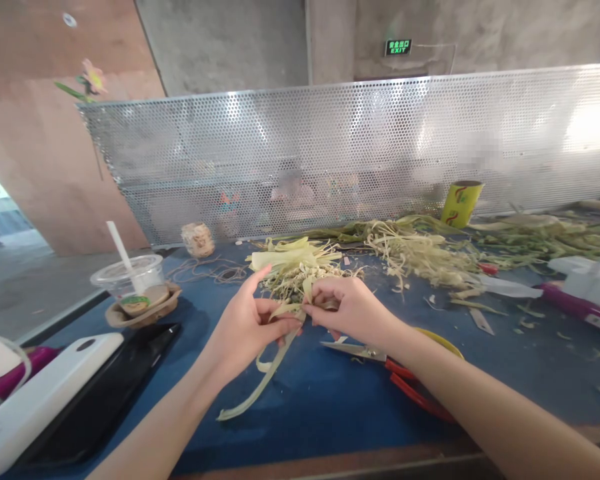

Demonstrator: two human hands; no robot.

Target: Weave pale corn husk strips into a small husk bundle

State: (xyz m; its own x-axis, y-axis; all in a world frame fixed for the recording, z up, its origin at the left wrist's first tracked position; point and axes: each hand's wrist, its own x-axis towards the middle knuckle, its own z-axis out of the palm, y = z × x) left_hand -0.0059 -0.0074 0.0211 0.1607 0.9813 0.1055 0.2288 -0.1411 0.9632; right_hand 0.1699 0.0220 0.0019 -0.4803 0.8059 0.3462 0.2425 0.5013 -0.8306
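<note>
Presently, my left grip [253,321] and right grip [344,303] both pinch a pale plant strip [269,381], just in front of the leaf pile [297,263]. Its loose end trails over the blue table [330,407].

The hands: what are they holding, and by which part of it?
A pale leafy strip, pinched above its loose tail by the left hand and right hand.

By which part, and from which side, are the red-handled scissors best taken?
Probably by the red handles, coming from the near table edge: the blades point left, and the right forearm covers the far side, while the near side lies exposed.
</note>
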